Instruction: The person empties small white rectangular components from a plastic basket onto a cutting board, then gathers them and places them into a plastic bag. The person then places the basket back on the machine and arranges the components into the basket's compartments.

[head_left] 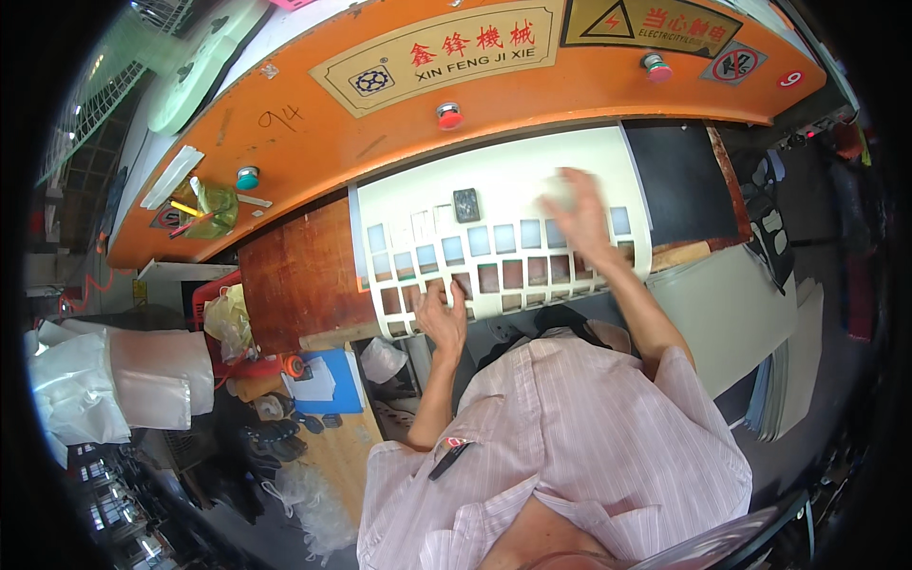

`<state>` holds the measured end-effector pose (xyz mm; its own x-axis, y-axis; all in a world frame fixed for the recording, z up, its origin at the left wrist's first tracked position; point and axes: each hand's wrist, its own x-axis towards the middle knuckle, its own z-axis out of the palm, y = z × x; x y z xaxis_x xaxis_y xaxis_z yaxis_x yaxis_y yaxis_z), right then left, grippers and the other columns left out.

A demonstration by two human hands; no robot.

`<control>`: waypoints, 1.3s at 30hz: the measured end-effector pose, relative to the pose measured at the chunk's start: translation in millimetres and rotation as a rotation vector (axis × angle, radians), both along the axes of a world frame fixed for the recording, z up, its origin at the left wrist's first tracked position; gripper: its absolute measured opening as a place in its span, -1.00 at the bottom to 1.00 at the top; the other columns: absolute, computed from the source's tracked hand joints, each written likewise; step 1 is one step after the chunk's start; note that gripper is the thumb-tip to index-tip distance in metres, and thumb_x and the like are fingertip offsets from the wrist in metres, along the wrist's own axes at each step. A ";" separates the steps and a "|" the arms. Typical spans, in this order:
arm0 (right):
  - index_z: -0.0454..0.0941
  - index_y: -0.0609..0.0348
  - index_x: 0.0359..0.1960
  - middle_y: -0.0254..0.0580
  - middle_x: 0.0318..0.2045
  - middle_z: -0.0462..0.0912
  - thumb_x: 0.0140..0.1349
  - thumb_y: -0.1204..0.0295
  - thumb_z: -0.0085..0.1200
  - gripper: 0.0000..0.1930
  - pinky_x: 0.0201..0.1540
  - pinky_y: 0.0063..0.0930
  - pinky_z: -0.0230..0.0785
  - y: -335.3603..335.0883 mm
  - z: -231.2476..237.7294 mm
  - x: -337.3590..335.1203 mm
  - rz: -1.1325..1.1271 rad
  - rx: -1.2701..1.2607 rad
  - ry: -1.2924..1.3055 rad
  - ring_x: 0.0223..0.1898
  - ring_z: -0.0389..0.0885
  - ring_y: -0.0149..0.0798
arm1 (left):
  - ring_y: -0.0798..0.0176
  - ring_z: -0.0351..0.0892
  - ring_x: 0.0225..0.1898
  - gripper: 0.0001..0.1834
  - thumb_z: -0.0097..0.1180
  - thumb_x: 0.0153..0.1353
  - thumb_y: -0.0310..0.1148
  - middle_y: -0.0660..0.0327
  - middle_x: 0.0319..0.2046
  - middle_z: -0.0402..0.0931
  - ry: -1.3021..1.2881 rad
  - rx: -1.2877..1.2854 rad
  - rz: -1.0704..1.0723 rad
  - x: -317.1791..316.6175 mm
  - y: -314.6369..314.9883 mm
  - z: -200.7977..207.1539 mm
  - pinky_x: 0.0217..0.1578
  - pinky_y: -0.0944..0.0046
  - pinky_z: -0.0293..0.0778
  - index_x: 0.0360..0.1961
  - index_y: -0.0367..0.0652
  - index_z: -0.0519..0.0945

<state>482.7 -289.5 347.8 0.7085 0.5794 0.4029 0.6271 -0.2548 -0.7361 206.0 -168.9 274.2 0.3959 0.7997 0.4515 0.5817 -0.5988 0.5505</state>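
A cream sheet (522,170) with rows of rectangular cutouts lies on the worktop before me, its near edge drooping over the front. My left hand (443,318) rests on the cutout rows near that edge, thumb and fingers apart. Blurred by motion, my right hand (583,220) is over the right part of the sheet. Beside its fingers is a pale smeared patch; whether they hold something cannot be made out. On the uncut part of the sheet stands a small dark rectangular block (466,205), left of my right hand.
An orange machine beam (380,142) with a red button (449,116) and a green button (248,178) spans the far side. A black mat (674,180) lies right of the sheet. Pale boards (727,309) stand at right; clear plastic bags (161,380) hang at left.
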 end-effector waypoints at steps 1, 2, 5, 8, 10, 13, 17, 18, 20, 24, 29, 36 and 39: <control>0.49 0.36 0.20 0.18 0.18 0.55 0.07 0.21 0.50 -0.28 0.33 -0.08 0.34 22.9 2.7 -18.0 0.154 -0.042 -0.124 0.24 0.47 0.14 | -0.03 0.43 -0.51 -0.77 0.33 0.23 -0.29 0.11 -0.64 0.41 -0.012 -0.003 -0.006 -6.3 -7.6 0.1 -0.36 -0.05 0.33 -0.44 -0.22 0.63; 0.46 0.38 0.22 0.18 0.20 0.53 -0.02 0.17 0.56 -0.18 0.34 -0.08 0.34 41.8 3.6 -35.2 0.272 -0.063 -0.197 0.25 0.46 0.13 | -0.03 0.43 -0.51 -0.78 0.34 0.22 -0.29 0.12 -0.64 0.42 -0.011 -0.006 -0.004 -12.3 -14.2 -0.3 -0.36 -0.05 0.33 -0.43 -0.22 0.65; 0.44 0.41 0.23 0.13 0.19 0.54 -0.02 0.16 0.55 -0.16 0.27 -0.15 0.39 66.4 2.6 -68.3 0.489 -0.173 -0.160 0.22 0.45 0.03 | 0.00 0.44 -0.51 -0.82 0.37 0.19 -0.31 0.14 -0.63 0.45 -0.029 -0.004 0.005 -29.6 -34.4 -2.7 -0.38 -0.02 0.32 -0.39 -0.21 0.67; 0.45 0.43 0.25 0.08 0.16 0.59 0.04 0.17 0.52 -0.18 0.19 -0.23 0.45 66.4 -6.9 -72.9 0.602 -0.243 -0.158 0.14 0.51 -0.09 | 0.04 0.46 -0.51 -0.84 0.39 0.15 -0.35 0.19 -0.61 0.50 0.002 0.003 0.030 -44.0 -50.5 -9.8 -0.39 0.03 0.31 -0.34 -0.20 0.70; 0.46 0.45 0.27 0.06 0.13 0.63 0.09 0.19 0.50 -0.21 0.11 -0.27 0.50 69.2 -13.1 -60.9 0.650 -0.258 0.143 0.05 0.58 -0.15 | 0.05 0.46 -0.51 -0.84 0.40 0.15 -0.36 0.19 -0.61 0.49 0.053 -0.035 0.047 -49.1 -56.2 -16.6 -0.39 0.04 0.31 -0.32 -0.20 0.70; 0.48 0.43 0.31 0.02 0.05 0.71 0.18 0.24 0.46 -0.26 -0.06 -0.32 0.58 81.0 -17.3 -32.7 0.539 -0.138 1.003 -0.20 0.67 -0.25 | 0.06 0.47 -0.49 -0.84 0.40 0.14 -0.38 0.19 -0.59 0.50 0.062 -0.038 0.045 -53.6 -59.0 -25.3 -0.39 0.06 0.31 -0.31 -0.20 0.71; 0.49 0.33 0.26 -0.02 0.09 0.63 0.15 0.34 0.47 -0.33 0.10 -0.30 0.56 61.2 -6.3 -7.4 0.482 -0.108 0.340 0.08 0.59 -0.17 | 0.06 0.47 -0.47 -0.83 0.42 0.12 -0.40 0.20 -0.56 0.51 0.106 -0.078 0.066 -54.8 -60.5 -27.5 -0.38 0.06 0.33 -0.29 -0.21 0.70; 0.49 0.31 0.26 -0.01 0.10 0.61 0.13 0.34 0.49 -0.32 0.13 -0.26 0.54 54.8 -5.8 -8.0 0.533 -0.103 0.204 0.12 0.56 -0.13 | 0.05 0.47 -0.47 -0.83 0.42 0.12 -0.41 0.20 -0.56 0.51 0.138 -0.125 0.082 -53.1 -59.4 -27.0 -0.38 0.06 0.34 -0.29 -0.21 0.70; 0.51 0.29 0.21 0.03 0.12 0.57 0.04 0.29 0.52 -0.30 0.19 -0.15 0.47 40.6 -8.4 -19.9 0.628 -0.086 0.086 0.15 0.50 0.04 | 0.05 0.47 -0.47 -0.83 0.41 0.13 -0.41 0.20 -0.56 0.51 0.111 -0.092 0.058 -52.3 -59.0 -25.3 -0.37 0.06 0.35 -0.28 -0.20 0.69; 0.46 0.31 0.21 -0.01 0.14 0.52 0.05 0.33 0.48 -0.31 0.16 -0.16 0.48 41.6 -31.9 -36.9 0.660 -0.174 0.001 0.16 0.45 0.06 | 0.05 0.46 -0.47 -0.84 0.40 0.14 -0.40 0.20 -0.56 0.51 0.107 -0.081 0.049 -51.2 -55.8 -23.8 -0.37 0.07 0.36 -0.29 -0.19 0.69; 0.43 0.32 0.24 -0.01 0.14 0.51 0.07 0.34 0.46 -0.30 0.16 -0.15 0.48 45.0 -37.2 -32.1 0.644 -0.175 -0.086 0.18 0.43 0.05 | 0.04 0.49 -0.48 -0.82 0.43 0.12 -0.39 0.18 -0.54 0.54 0.088 -0.033 0.051 -41.4 -46.4 -21.4 -0.37 0.07 0.38 -0.28 -0.18 0.70; 0.48 0.28 0.21 0.03 0.09 0.55 0.10 0.34 0.47 -0.34 0.19 -0.21 0.50 30.1 12.2 -10.1 0.393 -0.018 -0.139 0.17 0.50 0.06 | 0.00 0.51 -0.51 -0.84 0.39 0.12 -0.36 0.17 -0.62 0.52 -0.014 0.050 0.030 -10.8 -24.8 -2.6 -0.39 0.02 0.39 -0.31 -0.19 0.72; 0.58 0.22 0.03 -0.12 -0.07 0.64 0.23 0.43 0.37 -0.63 -0.10 -0.34 0.54 -12.9 42.8 17.8 0.130 0.192 0.102 -0.12 0.60 -0.25 | 0.03 0.51 -0.52 -0.87 0.36 0.14 -0.34 0.18 -0.64 0.50 -0.067 0.084 0.015 -1.5 -21.4 7.1 -0.43 0.02 0.36 -0.39 -0.17 0.70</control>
<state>500.5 -302.4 390.7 0.6755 0.5883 0.4445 0.5655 -0.0266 -0.8243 204.5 -190.4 281.3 0.3505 0.7635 0.5424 0.5547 -0.6359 0.5367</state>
